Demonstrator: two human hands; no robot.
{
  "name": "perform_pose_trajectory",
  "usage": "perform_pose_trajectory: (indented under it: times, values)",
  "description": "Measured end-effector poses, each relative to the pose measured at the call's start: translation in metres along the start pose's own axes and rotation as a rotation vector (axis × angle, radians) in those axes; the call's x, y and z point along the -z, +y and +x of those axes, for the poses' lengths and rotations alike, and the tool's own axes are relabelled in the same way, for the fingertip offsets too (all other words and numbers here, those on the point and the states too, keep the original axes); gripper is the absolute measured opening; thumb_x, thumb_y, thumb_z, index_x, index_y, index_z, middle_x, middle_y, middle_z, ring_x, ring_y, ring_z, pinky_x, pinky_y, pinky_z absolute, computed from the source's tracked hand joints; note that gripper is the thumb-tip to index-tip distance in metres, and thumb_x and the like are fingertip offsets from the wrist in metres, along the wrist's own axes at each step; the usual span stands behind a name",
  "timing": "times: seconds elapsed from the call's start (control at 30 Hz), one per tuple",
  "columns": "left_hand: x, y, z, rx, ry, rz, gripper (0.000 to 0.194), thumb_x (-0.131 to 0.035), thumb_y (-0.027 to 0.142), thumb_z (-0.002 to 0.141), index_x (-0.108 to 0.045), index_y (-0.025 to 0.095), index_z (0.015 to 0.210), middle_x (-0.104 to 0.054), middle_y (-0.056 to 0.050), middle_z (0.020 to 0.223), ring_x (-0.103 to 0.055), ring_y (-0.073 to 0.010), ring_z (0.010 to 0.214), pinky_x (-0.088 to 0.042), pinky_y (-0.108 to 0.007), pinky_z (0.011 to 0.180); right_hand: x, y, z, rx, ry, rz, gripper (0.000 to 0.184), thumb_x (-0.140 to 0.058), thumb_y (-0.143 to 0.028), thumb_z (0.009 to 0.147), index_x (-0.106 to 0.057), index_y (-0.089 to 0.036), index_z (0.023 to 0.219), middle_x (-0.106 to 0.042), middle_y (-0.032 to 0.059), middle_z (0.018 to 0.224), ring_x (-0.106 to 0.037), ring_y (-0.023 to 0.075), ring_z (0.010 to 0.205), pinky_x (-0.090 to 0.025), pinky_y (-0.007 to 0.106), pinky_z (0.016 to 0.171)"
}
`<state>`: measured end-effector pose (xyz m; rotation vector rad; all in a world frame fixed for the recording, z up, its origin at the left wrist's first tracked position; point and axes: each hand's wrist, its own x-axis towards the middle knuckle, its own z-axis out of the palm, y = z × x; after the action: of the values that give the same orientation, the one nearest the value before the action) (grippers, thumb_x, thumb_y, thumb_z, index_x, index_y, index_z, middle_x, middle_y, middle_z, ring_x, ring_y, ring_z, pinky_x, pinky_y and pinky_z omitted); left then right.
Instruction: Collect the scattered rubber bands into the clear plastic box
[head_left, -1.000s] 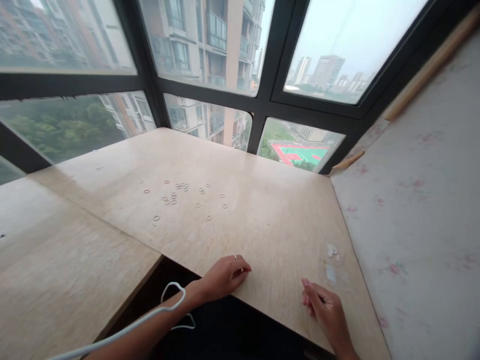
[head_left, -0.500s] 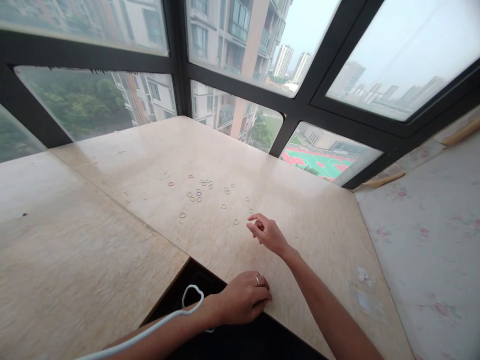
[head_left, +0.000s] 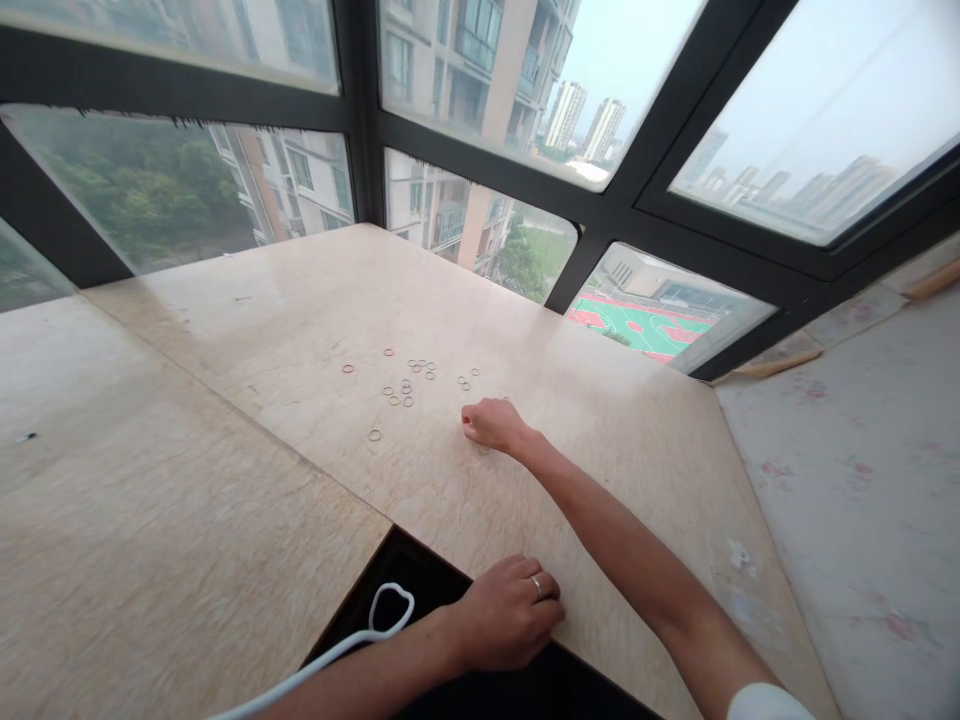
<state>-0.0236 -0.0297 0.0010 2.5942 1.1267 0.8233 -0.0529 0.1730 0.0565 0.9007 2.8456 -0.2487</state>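
Note:
Several small thin rings, loop-like as rubber bands, lie scattered on the beige marbled surface. Farther left are a red ring (head_left: 348,369) and another reddish ring (head_left: 388,352). A dull yellowish ring (head_left: 375,435) lies nearer to me, and a close pair (head_left: 463,383) is just beyond my right hand. My right hand (head_left: 493,424) is down on the surface with its fingers pinched together; whatever is between the fingertips is hidden. My left hand (head_left: 517,612), wearing a silver ring (head_left: 536,587), rests curled at the surface's near edge, with nothing visible in it.
A white cable (head_left: 390,610) loops along my left forearm over a dark opening (head_left: 405,560). At right, a clear plastic bag (head_left: 742,600) lies near the flowered wall (head_left: 862,500). Dark window frames (head_left: 592,220) bound the back. A small dark object (head_left: 27,437) lies far left.
My right hand has moved left and a little forward, its fingers closing into a pinch and covering rings that showed before. My left hand stays curled at the edge. The view has shifted slightly.

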Motion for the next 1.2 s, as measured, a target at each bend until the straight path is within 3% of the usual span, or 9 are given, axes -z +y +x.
perform_pose_trajectory:
  times: [0.17,0.37,0.47,0.6,0.7,0.87,1.03,1.13,1.2]
  values:
    - [0.0,0.0,0.0,-0.005,0.015,-0.004,0.009,-0.053,0.015,0.08,-0.056,0.018,0.088,-0.061,-0.004,0.09,-0.05,-0.0181,0.076,-0.039,-0.033,0.067,0.007,0.0,-0.012,0.033,-0.032,0.096,0.01,-0.058,-0.02,0.073,-0.067,-0.017,0.077,-0.071,0.0103,0.085,-0.065,0.0238,0.085,-0.044,0.03,0.071]
    - [0.002,0.0,0.001,-0.001,0.039,-0.039,0.012,-0.051,0.012,0.081,-0.057,0.017,0.09,-0.061,-0.006,0.091,-0.05,-0.0179,0.076,-0.04,-0.032,0.068,0.013,0.002,-0.049,0.05,0.028,0.418,0.011,-0.053,-0.022,0.078,-0.057,-0.019,0.088,-0.061,-0.0043,0.059,-0.062,0.0091,0.058,-0.043,0.017,0.057]
    - [0.004,0.003,0.002,0.019,0.071,-0.069,0.016,-0.048,0.009,0.082,-0.058,0.017,0.092,-0.062,-0.006,0.092,-0.051,-0.0179,0.076,-0.041,-0.032,0.068,0.013,0.012,-0.077,0.024,0.096,0.643,0.008,-0.052,-0.022,0.078,-0.051,-0.019,0.085,-0.056,-0.007,0.054,-0.056,0.0068,0.048,-0.04,0.015,0.049]
    - [0.004,0.006,0.0,0.053,0.078,-0.102,0.02,-0.046,0.007,0.084,-0.059,0.017,0.096,-0.062,-0.007,0.095,-0.053,-0.0183,0.082,-0.044,-0.032,0.073,0.01,0.037,-0.125,-0.045,0.256,1.153,0.014,-0.056,-0.029,0.077,-0.045,-0.021,0.077,-0.046,-0.0104,0.045,-0.043,0.006,0.038,-0.032,0.015,0.039]
    - [0.002,0.006,-0.002,0.075,0.081,-0.102,0.02,-0.045,0.008,0.087,-0.059,0.018,0.098,-0.062,-0.007,0.096,-0.055,-0.0185,0.084,-0.046,-0.032,0.075,0.004,0.06,-0.168,-0.162,0.379,1.297,0.021,-0.055,-0.039,0.079,-0.044,-0.022,0.075,-0.042,-0.0114,0.04,-0.034,0.0052,0.034,-0.025,0.015,0.036]
    - [-0.001,0.008,0.001,0.103,0.101,-0.095,0.019,-0.045,0.011,0.089,-0.06,0.019,0.098,-0.062,-0.008,0.096,-0.057,-0.0188,0.086,-0.047,-0.033,0.076,-0.015,0.099,-0.248,-0.42,0.623,1.231,0.027,-0.054,-0.047,0.081,-0.049,-0.021,0.077,-0.038,-0.0112,0.039,-0.03,0.0059,0.034,-0.022,0.017,0.036]
    - [-0.002,0.017,0.015,0.218,0.11,-0.076,0.017,-0.047,0.017,0.09,-0.064,0.02,0.09,-0.061,-0.007,0.091,-0.058,-0.0189,0.081,-0.048,-0.032,0.071,-0.032,0.14,-0.335,-0.641,0.778,0.891,0.032,-0.058,-0.05,0.079,-0.059,-0.018,0.077,-0.038,-0.0084,0.046,-0.035,0.0077,0.039,-0.025,0.02,0.039]
    - [-0.003,0.022,0.022,0.244,0.092,-0.059,0.017,-0.048,0.02,0.09,-0.065,0.022,0.087,-0.062,-0.006,0.088,-0.058,-0.0194,0.079,-0.047,-0.032,0.07,-0.039,0.159,-0.37,-0.765,0.819,0.72,0.037,-0.056,-0.052,0.08,-0.064,-0.016,0.079,-0.042,-0.0064,0.045,-0.036,0.0092,0.039,-0.027,0.022,0.04]
    - [-0.003,0.024,0.024,0.245,0.079,-0.056,0.017,-0.048,0.021,0.09,-0.065,0.021,0.085,-0.062,-0.006,0.087,-0.058,-0.0194,0.078,-0.046,-0.033,0.069,-0.042,0.166,-0.381,-0.77,0.79,0.584,0.038,-0.052,-0.051,0.082,-0.068,-0.016,0.082,-0.048,-0.0038,0.047,-0.039,0.0104,0.04,-0.029,0.023,0.042]
